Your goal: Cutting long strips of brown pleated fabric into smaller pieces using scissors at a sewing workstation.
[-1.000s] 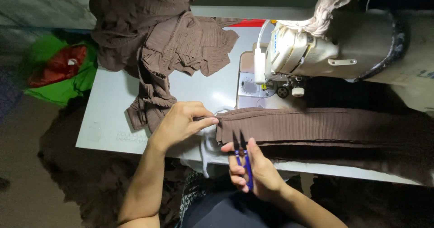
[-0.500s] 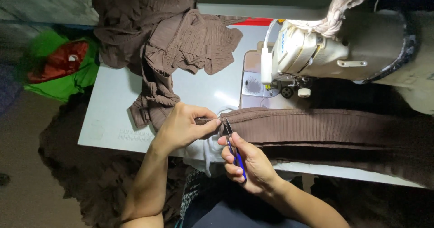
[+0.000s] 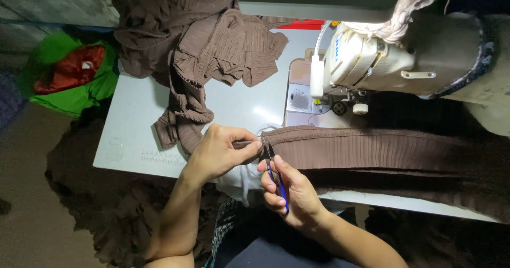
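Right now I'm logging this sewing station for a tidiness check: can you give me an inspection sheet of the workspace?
Surface: white table, partly bare.
Job's things: brown ribbed fabric strip lying across the table; blue-handled thread snips at its end.
Clutter: heap of brown fabric at the back.
Hands: left hand pinches the strip's end; right hand holds the snips.
Cables: nothing seen.
Surroundings: sewing machine with its lamp lit; green and red cloth beside the table; brown fabric on the floor.

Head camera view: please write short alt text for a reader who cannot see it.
A person's left hand pinches the end of a brown ribbed fabric strip while the right hand holds blue thread snips at it. A sewing machine and piled brown fabric sit behind.
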